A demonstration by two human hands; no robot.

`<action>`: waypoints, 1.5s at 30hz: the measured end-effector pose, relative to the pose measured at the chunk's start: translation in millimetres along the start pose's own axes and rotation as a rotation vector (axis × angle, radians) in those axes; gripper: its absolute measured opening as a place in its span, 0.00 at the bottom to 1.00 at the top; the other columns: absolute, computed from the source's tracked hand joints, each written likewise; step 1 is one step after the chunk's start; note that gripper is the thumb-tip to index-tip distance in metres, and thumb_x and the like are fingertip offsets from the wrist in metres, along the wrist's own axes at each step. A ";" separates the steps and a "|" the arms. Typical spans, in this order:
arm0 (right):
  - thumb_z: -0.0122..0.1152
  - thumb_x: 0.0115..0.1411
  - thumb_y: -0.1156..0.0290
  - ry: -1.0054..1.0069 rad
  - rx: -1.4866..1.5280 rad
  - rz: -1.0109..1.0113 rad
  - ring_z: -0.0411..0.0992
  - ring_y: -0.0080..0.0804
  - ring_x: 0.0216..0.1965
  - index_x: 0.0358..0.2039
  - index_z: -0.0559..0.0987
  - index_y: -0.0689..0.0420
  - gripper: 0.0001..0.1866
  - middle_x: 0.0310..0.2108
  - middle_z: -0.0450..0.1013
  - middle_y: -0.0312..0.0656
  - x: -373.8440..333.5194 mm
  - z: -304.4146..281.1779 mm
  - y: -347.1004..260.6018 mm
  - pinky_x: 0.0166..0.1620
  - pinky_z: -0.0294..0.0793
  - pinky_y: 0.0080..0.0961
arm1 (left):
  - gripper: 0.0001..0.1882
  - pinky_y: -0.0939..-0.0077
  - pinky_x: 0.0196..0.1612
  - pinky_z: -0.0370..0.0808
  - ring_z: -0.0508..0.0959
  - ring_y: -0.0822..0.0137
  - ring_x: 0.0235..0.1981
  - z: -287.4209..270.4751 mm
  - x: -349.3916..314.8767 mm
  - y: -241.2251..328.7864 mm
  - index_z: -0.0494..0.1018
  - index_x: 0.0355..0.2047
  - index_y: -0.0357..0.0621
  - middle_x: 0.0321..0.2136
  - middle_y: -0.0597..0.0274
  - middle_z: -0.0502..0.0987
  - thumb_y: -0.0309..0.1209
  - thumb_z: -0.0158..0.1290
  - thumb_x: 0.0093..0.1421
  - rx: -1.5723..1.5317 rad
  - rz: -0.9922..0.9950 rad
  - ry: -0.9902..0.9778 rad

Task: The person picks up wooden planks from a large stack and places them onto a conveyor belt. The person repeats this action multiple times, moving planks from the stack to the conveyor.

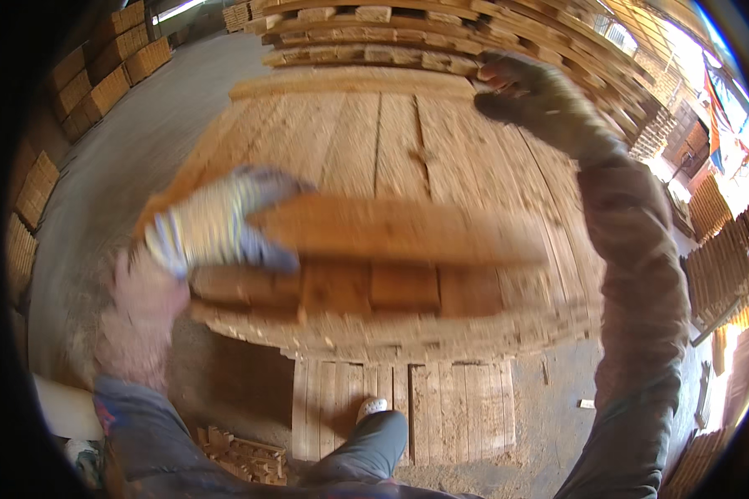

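My left hand (220, 218), in a striped knit glove, is closed around the left end of a wooden plank (408, 233). The plank is held crosswise above a big stack of boards (349, 145) and is blurred by motion. Under its near edge show short wooden pieces (404, 287) on the stack's near end. My right hand (533, 100), also gloved, is raised at the far right corner, fingers and thumb apart with nothing seen between them. Close to its fingertips ends a crosswise board (358, 81) at the stack's far edge.
Behind rises a pile of layered lumber (374, 37). Below the near end lies a slatted wooden platform (462, 407), with my foot on it. Small wood offcuts (241, 453) lie at lower left. Stacked timber (112, 71) lines the far left, and more wood (720, 274) stands at right.
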State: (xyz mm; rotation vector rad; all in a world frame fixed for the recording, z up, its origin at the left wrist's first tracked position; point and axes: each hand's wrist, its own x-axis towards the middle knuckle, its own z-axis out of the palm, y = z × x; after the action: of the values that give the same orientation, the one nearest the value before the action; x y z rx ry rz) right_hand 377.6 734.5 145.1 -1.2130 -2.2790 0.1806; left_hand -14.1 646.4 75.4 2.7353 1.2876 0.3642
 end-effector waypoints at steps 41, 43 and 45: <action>0.65 0.56 0.39 0.305 -0.252 0.563 0.76 0.54 0.47 0.48 0.78 0.59 0.34 0.44 0.78 0.54 -117.2 -66.9 231.0 0.50 0.77 0.46 | 0.62 0.65 0.61 0.71 0.73 0.53 0.57 49.5 170.1 69.3 0.38 0.73 0.31 0.60 0.39 0.70 0.31 0.69 0.48 -0.657 -0.875 0.379; 0.61 0.60 0.43 0.182 -0.446 0.946 0.76 0.56 0.48 0.52 0.76 0.59 0.32 0.45 0.77 0.59 -165.0 -81.0 291.6 0.53 0.74 0.47 | 0.63 0.66 0.65 0.68 0.71 0.51 0.61 41.0 179.9 74.6 0.38 0.73 0.31 0.63 0.37 0.66 0.33 0.69 0.47 -0.638 -0.932 0.297; 0.56 0.68 0.47 -0.022 0.075 0.859 0.78 0.51 0.50 0.58 0.73 0.66 0.33 0.50 0.78 0.59 -188.4 -82.5 320.3 0.56 0.74 0.40 | 0.62 0.65 0.64 0.69 0.71 0.49 0.61 40.3 183.2 75.3 0.38 0.74 0.33 0.63 0.35 0.66 0.34 0.67 0.48 -0.566 -0.963 0.278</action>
State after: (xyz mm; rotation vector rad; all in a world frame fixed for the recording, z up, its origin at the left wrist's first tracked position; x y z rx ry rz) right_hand 737.4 759.9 23.4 -2.0707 -1.6036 0.5799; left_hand 165.0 739.9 82.3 1.4263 1.9766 0.8298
